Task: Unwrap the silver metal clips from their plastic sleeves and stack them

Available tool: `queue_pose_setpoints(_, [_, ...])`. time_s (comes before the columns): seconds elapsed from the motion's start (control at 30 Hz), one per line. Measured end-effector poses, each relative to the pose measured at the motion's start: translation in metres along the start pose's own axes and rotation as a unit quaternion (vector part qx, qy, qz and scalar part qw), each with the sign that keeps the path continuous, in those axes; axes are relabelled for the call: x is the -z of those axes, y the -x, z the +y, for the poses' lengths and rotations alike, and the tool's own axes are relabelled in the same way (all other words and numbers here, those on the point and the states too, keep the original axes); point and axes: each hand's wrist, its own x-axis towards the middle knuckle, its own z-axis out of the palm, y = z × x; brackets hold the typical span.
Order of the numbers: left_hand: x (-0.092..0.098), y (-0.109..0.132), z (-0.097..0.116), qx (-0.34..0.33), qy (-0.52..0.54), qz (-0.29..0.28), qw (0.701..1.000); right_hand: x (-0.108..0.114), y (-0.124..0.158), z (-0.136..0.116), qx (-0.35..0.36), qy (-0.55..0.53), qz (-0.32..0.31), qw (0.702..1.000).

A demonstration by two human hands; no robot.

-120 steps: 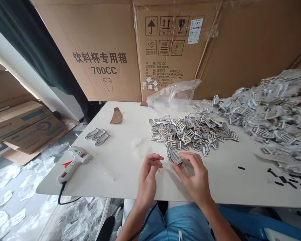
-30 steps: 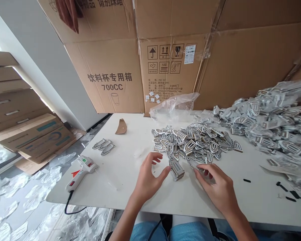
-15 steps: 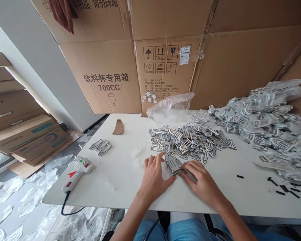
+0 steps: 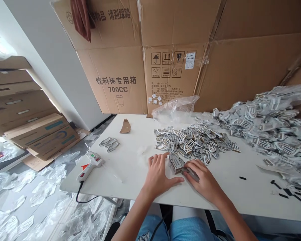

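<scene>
A small stack of arch-shaped badge pieces (image 4: pixel 176 163) sits on the white table (image 4: pixel 130 140) just in front of me. My left hand (image 4: pixel 158 175) lies flat on the table, fingers spread, its thumb reaching under the stack's near side. My right hand (image 4: pixel 203 179) rests to the right of the stack, fingers curled on one flat grey piece (image 4: pixel 190 174) against the stack. Behind the stack spreads a loose pile of the same pieces (image 4: pixel 193 140).
A white hot-glue gun (image 4: pixel 90 162) with its cord lies at the table's left front corner. Three joined grey pieces (image 4: pixel 109 143) and a cardboard scrap (image 4: pixel 125 127) lie further back. Bagged pieces (image 4: pixel 271 127) heap at right. Cardboard boxes (image 4: pixel 120 77) wall the back.
My left hand came down from hovering to lie flat beside the stack. My right hand slid left with a piece up to the stack. The view shifted slightly.
</scene>
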Motion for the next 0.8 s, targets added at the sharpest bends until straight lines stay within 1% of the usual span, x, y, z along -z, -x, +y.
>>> queue_pose_setpoints(0.1, [0.013,0.007,-0.006,0.018,-0.035,0.045,0.998,0.001,0.003,0.001,-0.013,-0.023,0.002,1.000])
queue_pose_setpoints(0.2, [0.023,0.017,-0.020,0.049,-0.126,0.106,0.985,0.002,0.007,0.002,-0.035,-0.046,0.001,0.998])
queue_pose_setpoints(0.23, [0.025,0.020,-0.025,0.057,-0.157,0.117,0.979,0.002,0.008,0.002,-0.041,-0.051,-0.002,0.998])
queue_pose_setpoints(0.3, [0.026,0.025,-0.034,0.072,-0.196,0.116,0.971,0.002,0.010,0.004,-0.049,-0.058,-0.007,0.997])
queue_pose_setpoints(0.37, [0.024,0.027,-0.038,0.078,-0.207,0.102,0.970,0.001,0.010,0.005,-0.054,-0.062,-0.009,0.997])
queue_pose_setpoints(0.53, [0.022,0.024,-0.034,0.052,-0.198,0.066,0.977,-0.002,0.012,0.006,-0.050,-0.047,0.004,0.998])
queue_pose_setpoints(0.8, [0.027,0.024,-0.029,0.012,-0.207,0.081,0.975,0.001,0.012,-0.004,-0.033,-0.020,0.025,0.999])
